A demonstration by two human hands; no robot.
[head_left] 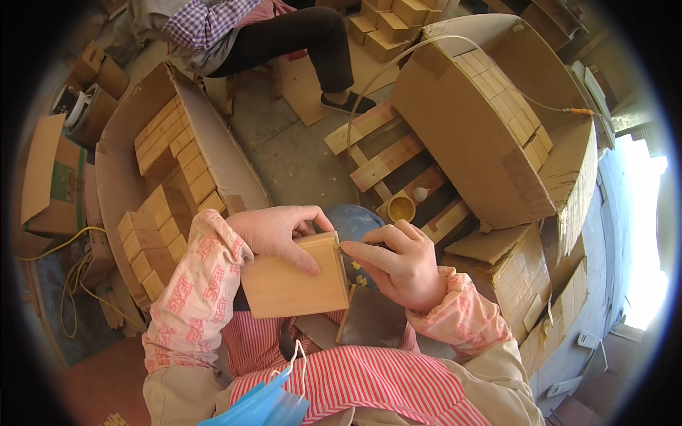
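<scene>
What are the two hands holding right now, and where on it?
The left hand grips the flat, light-brown wooden box over its top edge, thumb across its face. The right hand pinches at its upper right corner; any tool there is too small to tell.

Large cardboard box [124, 153] at left, lying open, holds stacked small wooden boxes [167, 145] in rows. Second cardboard box [462, 135] at upper right, also packed with wooden boxes along its edge. Wooden pallet [387, 160] on concrete floor between them; small yellow-lidded jar [401, 208] sits on it. Thin hose [398, 60] arcs over the right box. Another person [241, 32] seated at top, checked sleeve, dark trousers. Yellow cable [71, 284] coiled at far left. Blue face mask [263, 405] at bottom edge.
</scene>
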